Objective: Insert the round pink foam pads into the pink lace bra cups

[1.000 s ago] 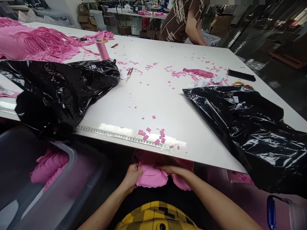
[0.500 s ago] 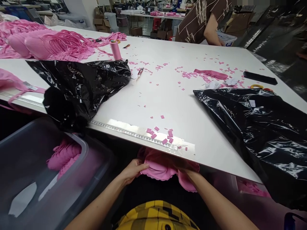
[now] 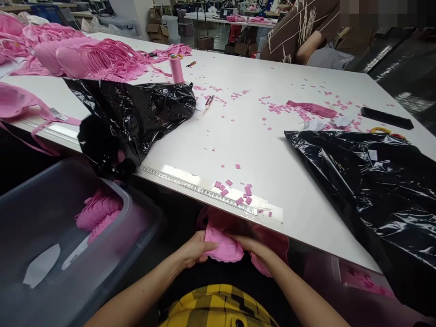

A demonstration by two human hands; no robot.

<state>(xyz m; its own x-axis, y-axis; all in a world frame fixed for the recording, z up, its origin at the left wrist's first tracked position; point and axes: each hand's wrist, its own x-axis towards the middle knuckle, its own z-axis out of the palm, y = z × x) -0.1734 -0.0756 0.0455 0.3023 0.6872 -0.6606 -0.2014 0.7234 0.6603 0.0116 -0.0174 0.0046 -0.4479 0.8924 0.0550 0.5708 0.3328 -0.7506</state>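
Observation:
Below the near edge of the white table (image 3: 259,150), both my hands hold a pink lace-edged garment (image 3: 223,247) in my lap. My left hand (image 3: 195,249) grips its left side with fingers curled. My right hand (image 3: 250,245) pinches its top right part, partly under the table edge. More of the pink fabric hangs behind the hands under the table. A measuring tape (image 3: 190,188) is stuck along the table edge just above, with small pink fabric squares (image 3: 235,193) on it.
A grey plastic bin (image 3: 68,236) holding pink pieces stands at my left. Black plastic bags lie at left (image 3: 136,118) and right (image 3: 374,181). A pink thread spool (image 3: 176,68), pink garment piles (image 3: 85,59), scissors (image 3: 383,131) and a person in a brown shirt (image 3: 299,32) are farther off.
The view has shifted, so the table appears moved right. My hands have come closer together on the pink garment, bunching it; my left fingers have curled onto it.

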